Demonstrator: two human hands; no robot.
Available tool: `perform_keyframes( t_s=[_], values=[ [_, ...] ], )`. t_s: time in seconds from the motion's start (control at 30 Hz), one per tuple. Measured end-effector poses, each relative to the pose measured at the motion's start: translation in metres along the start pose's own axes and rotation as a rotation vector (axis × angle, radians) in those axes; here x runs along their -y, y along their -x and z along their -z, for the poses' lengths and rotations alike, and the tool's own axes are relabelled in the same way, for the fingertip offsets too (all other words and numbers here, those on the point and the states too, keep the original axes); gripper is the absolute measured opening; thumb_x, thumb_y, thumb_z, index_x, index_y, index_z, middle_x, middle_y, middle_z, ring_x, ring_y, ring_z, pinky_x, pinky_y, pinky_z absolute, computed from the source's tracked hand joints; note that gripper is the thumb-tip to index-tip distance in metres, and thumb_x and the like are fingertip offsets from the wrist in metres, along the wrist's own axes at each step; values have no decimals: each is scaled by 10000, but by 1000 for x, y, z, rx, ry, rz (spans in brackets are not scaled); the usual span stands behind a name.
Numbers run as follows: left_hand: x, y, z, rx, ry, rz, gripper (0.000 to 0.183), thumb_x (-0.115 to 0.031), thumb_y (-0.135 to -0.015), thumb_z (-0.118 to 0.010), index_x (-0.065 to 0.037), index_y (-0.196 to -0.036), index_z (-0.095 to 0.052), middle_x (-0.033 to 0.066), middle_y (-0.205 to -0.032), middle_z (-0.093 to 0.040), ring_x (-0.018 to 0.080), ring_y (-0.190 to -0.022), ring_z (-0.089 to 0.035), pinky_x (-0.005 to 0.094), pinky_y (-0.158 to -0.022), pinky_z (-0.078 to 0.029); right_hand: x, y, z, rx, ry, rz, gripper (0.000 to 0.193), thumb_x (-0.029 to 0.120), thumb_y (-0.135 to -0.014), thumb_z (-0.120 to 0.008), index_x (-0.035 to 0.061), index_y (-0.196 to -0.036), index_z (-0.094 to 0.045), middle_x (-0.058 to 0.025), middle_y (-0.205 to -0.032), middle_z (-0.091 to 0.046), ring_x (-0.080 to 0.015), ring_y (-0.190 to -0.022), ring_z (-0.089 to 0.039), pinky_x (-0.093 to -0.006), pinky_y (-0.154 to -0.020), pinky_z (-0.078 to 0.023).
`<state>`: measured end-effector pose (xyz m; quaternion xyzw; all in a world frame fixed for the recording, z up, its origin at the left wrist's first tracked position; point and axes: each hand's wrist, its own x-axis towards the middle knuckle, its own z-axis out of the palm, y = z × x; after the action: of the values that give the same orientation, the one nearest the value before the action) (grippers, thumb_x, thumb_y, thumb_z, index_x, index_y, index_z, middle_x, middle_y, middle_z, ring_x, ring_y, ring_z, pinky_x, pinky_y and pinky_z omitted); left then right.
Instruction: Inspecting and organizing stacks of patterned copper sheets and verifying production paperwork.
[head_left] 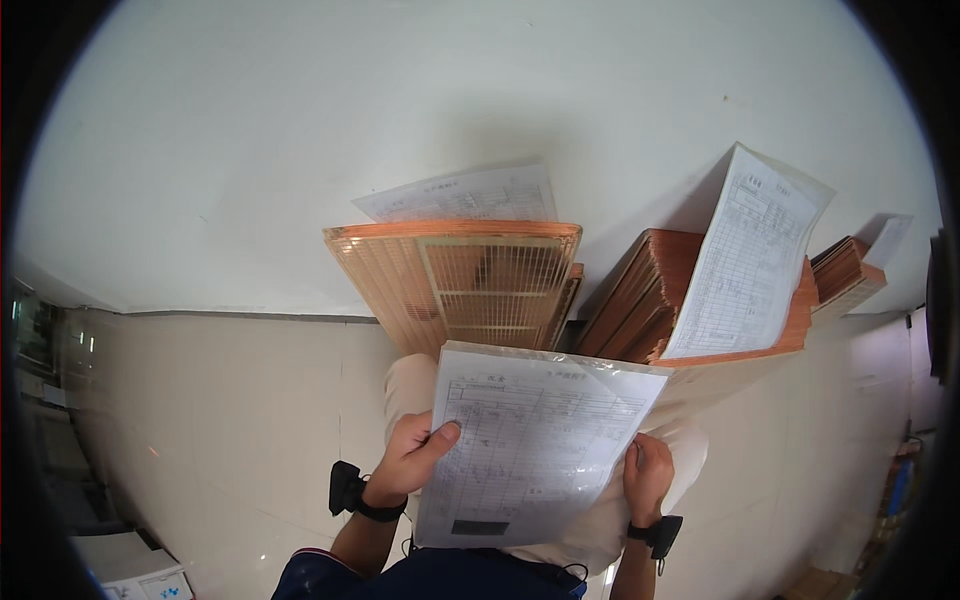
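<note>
A printed paper form in a clear plastic sleeve [530, 440] is held in front of my body, above my lap. My left hand [415, 455] grips its left edge, thumb lying on the front and the other fingers behind. My right hand [649, 472] is at the right edge, its curled fingers closed at the sleeve's margin; the fingertips are partly hidden. Just beyond the form, a stack of thin copper-coloured panels with a grid pattern [490, 285] leans on the wall. Another sleeved form [470, 195] sticks up behind that stack.
To the right stands a thicker stack of copper-edged panels [640, 295], with a sleeved form [750, 255] leaning on it. A smaller stack [845, 275] is farther right. The white wall [300, 130] rises behind. A white cabinet [135, 570] shows at lower left on the tiled floor [240, 420].
</note>
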<state>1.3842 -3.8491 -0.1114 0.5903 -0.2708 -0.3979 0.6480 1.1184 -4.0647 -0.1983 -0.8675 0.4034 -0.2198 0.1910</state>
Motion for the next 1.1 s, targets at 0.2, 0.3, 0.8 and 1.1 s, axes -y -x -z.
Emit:
perform_keyframes(
  t_s=[0.2,0.3,0.8,1.1],
  values=[
    [0,-3,-4,17,44,0,335,-207,-986,-448,68,-1128,-575,84,-1010,-647,135,-904,-578,275,-809,-456,2,-3,0,10,-8,-14,115,12,-764,-615,12,-874,-646,-140,-871,-651,-317,-828,-609,-393,-765,-482],
    [1,-4,-6,-28,75,0,332,-208,-986,-451,65,-1131,-573,82,-1018,-641,130,-907,-573,271,-811,-452,3,-5,1,8,-31,-16,117,12,-763,-615,14,-875,-645,-139,-868,-650,-319,-830,-609,-392,-766,-482],
    [-8,-30,-7,-302,161,-71,320,-199,-972,-476,65,-1132,-561,97,-1057,-637,129,-936,-578,260,-832,-433,-9,-7,2,-3,-16,-29,122,23,-771,-618,24,-889,-649,-132,-881,-656,-313,-839,-615,-383,-768,-488],
    [-3,-31,-6,-312,240,-77,338,-217,-974,-458,54,-1158,-539,102,-1068,-632,135,-917,-587,256,-819,-438,-9,1,11,16,35,-65,128,24,-776,-617,22,-898,-655,-126,-896,-662,-301,-839,-620,-380,-775,-489]
  ],
)
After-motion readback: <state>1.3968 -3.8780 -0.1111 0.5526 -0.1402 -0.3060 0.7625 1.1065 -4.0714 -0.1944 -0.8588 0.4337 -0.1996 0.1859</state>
